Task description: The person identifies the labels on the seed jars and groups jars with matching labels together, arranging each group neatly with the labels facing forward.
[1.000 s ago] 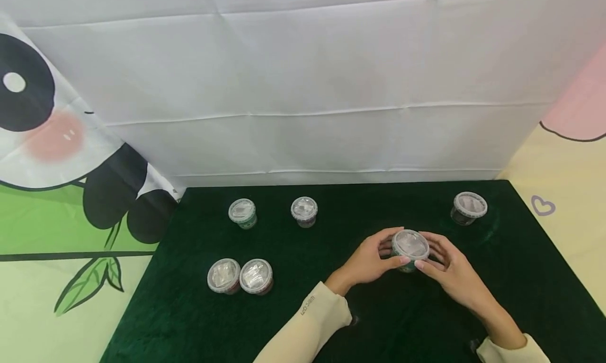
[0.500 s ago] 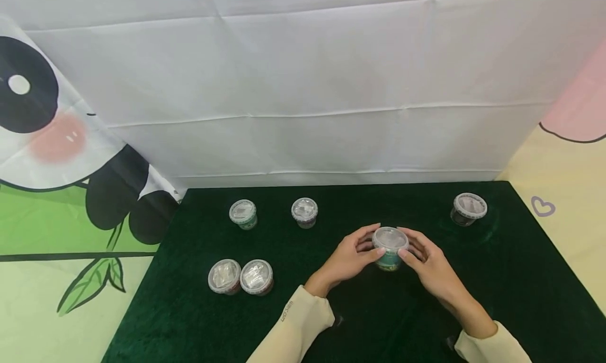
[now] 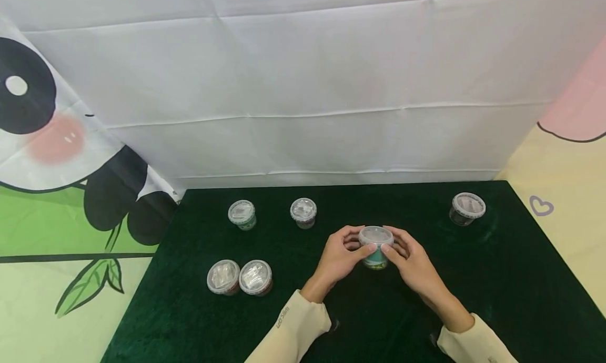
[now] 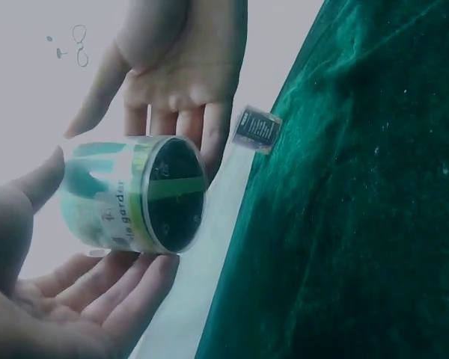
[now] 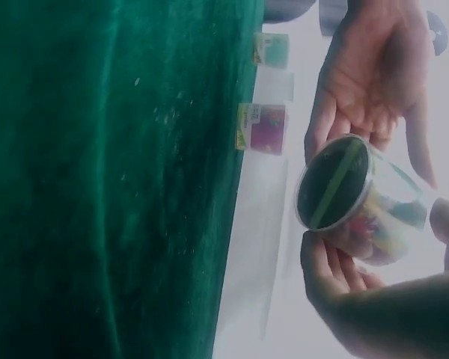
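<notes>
Tub, one, clear with green wall and pale round lid (image 3: 376, 258): held above the green table (image 3: 379, 323), right of its middle, between left hand (image 3: 338, 255) and right hand (image 3: 417, 262), each pinching it with thumb on the near side and fingers curled round behind. Head view gives lid and green wall; the left wrist view adds lettering reading "garden" on the label (image 4: 121, 202); the right wrist view adds a red-and-yellow patch (image 5: 363, 230). Both wrist views show the dark base (image 4: 172, 213) with a green strip, clear of the table. Lid points up, base toward the table; the lid-to-base axis stands near upright, exact lean uncertain. Further tubs: two (image 3: 242, 214) (image 3: 303, 213) at the table's far left; touching pair (image 3: 224, 276) (image 3: 255, 277) nearer on its left; one (image 3: 467, 209) near its far right corner.
</notes>
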`<state>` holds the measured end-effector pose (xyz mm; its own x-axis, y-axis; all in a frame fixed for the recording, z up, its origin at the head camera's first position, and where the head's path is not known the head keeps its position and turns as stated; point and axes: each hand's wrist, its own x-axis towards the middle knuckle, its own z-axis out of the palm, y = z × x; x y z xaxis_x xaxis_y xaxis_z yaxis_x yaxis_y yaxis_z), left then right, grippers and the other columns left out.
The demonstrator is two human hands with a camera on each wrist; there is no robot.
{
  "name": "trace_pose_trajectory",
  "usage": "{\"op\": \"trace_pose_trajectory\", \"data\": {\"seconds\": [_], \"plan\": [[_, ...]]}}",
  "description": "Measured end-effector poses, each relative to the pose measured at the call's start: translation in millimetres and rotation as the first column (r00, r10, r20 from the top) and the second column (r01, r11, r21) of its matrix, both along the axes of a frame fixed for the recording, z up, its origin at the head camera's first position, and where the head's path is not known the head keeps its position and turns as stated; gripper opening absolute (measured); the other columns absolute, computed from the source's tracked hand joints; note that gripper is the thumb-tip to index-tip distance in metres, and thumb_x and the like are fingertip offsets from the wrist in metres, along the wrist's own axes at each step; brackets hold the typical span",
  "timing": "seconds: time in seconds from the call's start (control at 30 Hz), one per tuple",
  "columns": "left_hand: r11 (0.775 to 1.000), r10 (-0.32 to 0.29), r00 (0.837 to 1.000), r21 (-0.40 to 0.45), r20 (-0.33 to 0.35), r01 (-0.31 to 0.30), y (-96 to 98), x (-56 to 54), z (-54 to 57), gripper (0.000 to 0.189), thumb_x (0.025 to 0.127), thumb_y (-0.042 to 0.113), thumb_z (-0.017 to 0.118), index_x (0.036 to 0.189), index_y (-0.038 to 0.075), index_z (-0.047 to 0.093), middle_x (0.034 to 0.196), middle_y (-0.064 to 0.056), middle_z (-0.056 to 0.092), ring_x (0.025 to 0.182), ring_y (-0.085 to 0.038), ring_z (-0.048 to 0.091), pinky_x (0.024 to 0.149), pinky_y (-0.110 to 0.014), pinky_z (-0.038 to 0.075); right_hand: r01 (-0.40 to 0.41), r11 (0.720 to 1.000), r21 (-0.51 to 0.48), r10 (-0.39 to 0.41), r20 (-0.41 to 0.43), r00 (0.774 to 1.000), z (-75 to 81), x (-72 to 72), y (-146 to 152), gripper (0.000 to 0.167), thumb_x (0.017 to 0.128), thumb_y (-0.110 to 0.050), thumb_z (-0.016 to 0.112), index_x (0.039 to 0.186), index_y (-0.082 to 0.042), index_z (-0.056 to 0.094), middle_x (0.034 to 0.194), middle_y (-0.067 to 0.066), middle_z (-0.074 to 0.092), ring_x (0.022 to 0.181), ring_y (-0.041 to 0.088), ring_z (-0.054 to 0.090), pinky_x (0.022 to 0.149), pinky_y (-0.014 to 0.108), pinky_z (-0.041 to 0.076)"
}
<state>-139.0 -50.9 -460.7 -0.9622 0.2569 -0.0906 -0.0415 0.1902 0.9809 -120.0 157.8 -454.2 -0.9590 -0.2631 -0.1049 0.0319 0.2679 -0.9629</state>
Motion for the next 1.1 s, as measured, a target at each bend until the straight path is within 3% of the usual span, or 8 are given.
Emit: {"op": "trace_pose_trajectory", "data": {"seconds": [0.1,0.3,0.4,0.63,0.93,1.1], "plan": [[1.000,-0.008,1.000,0.018,-0.007,0.008,-5.7,-1.8,-2.5,0.046,0.102,0.025,0.073,0.145,0.012,0.059,0.138,-0.007,0.067,0.125,-0.024,0.065,0.108,-0.045,0.055,-0.021,1.000,-0.016,0.021,-0.005,1.000,0.1,-4.5,-3.8,0.057,0.113,-0.024,0.053,0.161,-0.001,0.031,0.165,0.028,0.036,0.153,0.047,0.036,0.121,0.062,0.034],[0.991,-0.094,0.996,0.094,0.009,0.093,-15.9,-4.6,-5.5,0.052,0.109,0.022,0.063,0.157,0.011,0.049,0.152,-0.013,0.059,0.140,-0.029,0.058,0.117,-0.047,0.046,-0.053,0.997,-0.063,0.053,0.002,0.999,3.7,-7.5,-4.4,0.058,0.114,-0.027,0.050,0.162,-0.002,0.030,0.164,0.028,0.036,0.154,0.047,0.032,0.122,0.063,0.030],[0.991,-0.072,0.997,0.115,0.028,0.068,-18.3,-3.7,-3.6,0.050,0.108,0.024,0.065,0.154,0.011,0.053,0.149,-0.013,0.061,0.139,-0.029,0.059,0.117,-0.047,0.046,-0.051,0.996,-0.071,0.053,0.023,0.998,4.5,-8.4,-7.4,0.058,0.115,-0.028,0.048,0.163,-0.003,0.029,0.164,0.027,0.035,0.153,0.047,0.034,0.122,0.062,0.032],[0.996,0.042,0.999,0.079,0.033,-0.044,-17.7,-1.0,-3.0,0.046,0.103,0.027,0.072,0.145,0.012,0.061,0.139,-0.008,0.067,0.129,-0.027,0.065,0.111,-0.049,0.052,-0.040,0.997,-0.072,0.044,0.050,0.998,4.8,-12.7,-17.2,0.059,0.114,-0.027,0.051,0.163,-0.002,0.028,0.163,0.028,0.037,0.151,0.046,0.039,0.121,0.062,0.035],[0.993,0.008,0.996,0.118,0.093,-0.019,-21.1,-2.8,-5.1,0.051,0.108,0.027,0.064,0.155,0.011,0.051,0.148,-0.012,0.062,0.137,-0.029,0.060,0.117,-0.050,0.047,-0.081,0.992,-0.093,0.086,0.043,0.995,4.7,-17.4,-17.6,0.058,0.115,-0.025,0.046,0.164,-0.001,0.027,0.163,0.029,0.037,0.151,0.047,0.038,0.122,0.065,0.031],[0.991,0.048,0.993,0.122,0.108,-0.061,-22.8,-2.0,-2.0,0.046,0.106,0.028,0.067,0.149,0.012,0.058,0.143,-0.012,0.066,0.133,-0.029,0.064,0.114,-0.049,0.049,-0.067,0.992,-0.104,0.075,0.075,0.994,6.1,-15.9,-21.6,0.058,0.115,-0.025,0.046,0.165,-0.003,0.026,0.159,0.028,0.038,0.148,0.046,0.043,0.121,0.062,0.036]]}}
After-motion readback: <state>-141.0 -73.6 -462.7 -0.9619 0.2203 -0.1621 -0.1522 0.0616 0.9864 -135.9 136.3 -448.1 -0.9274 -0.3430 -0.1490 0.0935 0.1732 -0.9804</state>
